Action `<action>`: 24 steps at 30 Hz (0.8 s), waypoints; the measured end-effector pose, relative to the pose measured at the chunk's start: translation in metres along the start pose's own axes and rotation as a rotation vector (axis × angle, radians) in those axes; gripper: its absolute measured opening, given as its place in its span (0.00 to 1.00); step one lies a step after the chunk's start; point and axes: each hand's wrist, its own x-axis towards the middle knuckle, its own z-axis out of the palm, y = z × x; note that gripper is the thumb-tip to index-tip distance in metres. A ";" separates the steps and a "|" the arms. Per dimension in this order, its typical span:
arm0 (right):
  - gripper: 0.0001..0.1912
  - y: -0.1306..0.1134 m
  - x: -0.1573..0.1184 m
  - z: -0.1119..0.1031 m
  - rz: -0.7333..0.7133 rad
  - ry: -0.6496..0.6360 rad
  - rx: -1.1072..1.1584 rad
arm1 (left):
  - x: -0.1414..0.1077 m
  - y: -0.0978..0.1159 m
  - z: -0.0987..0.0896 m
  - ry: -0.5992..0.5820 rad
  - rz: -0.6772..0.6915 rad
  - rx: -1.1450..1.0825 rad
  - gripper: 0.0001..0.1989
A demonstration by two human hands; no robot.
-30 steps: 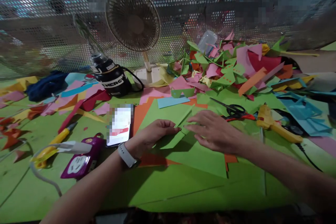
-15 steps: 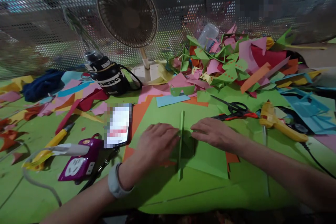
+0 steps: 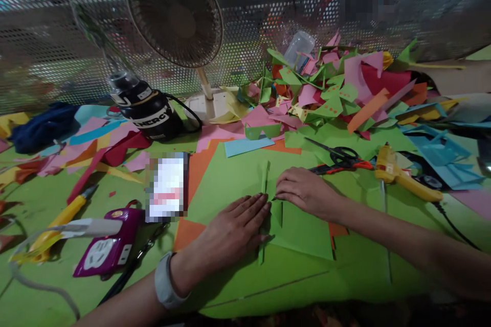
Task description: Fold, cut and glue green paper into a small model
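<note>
My left hand (image 3: 236, 230) lies flat on a narrow folded strip of green paper (image 3: 264, 176), its fingers stretched out and the thumb apart. The strip shows above and below the hand. Close to its fingertips, my right hand (image 3: 305, 190) has bent fingers drawn together at the edge of a small green paper flap (image 3: 276, 214); its thumb is mostly hidden. Under both hands is a larger green sheet (image 3: 307, 232), with orange paper (image 3: 190, 232) showing from beneath. A grey band (image 3: 166, 281) circles my left wrist.
Black scissors (image 3: 341, 156) and a yellow glue gun (image 3: 402, 176) lie to the right. A phone (image 3: 166, 186), a purple device (image 3: 107, 245) and a yellow-handled tool (image 3: 63, 222) lie left. Behind stand a fan (image 3: 180, 20), a black bottle (image 3: 149, 112) and a heap of paper scraps (image 3: 326, 92).
My left hand has come down flat on the folded strip, which stood upright before. My right hand's fingers have bent and moved slightly left. The view has shifted a little.
</note>
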 end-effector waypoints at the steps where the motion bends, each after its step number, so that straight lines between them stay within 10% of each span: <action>1: 0.04 -0.001 0.001 0.000 0.048 -0.009 0.036 | 0.000 0.000 0.000 -0.004 0.004 0.012 0.24; 12: 0.04 -0.018 0.011 -0.001 0.393 -0.035 0.133 | 0.001 0.004 0.001 0.060 0.021 0.029 0.21; 24: 0.04 -0.019 0.006 0.007 0.436 0.009 0.152 | 0.013 -0.003 -0.008 0.061 0.010 0.088 0.29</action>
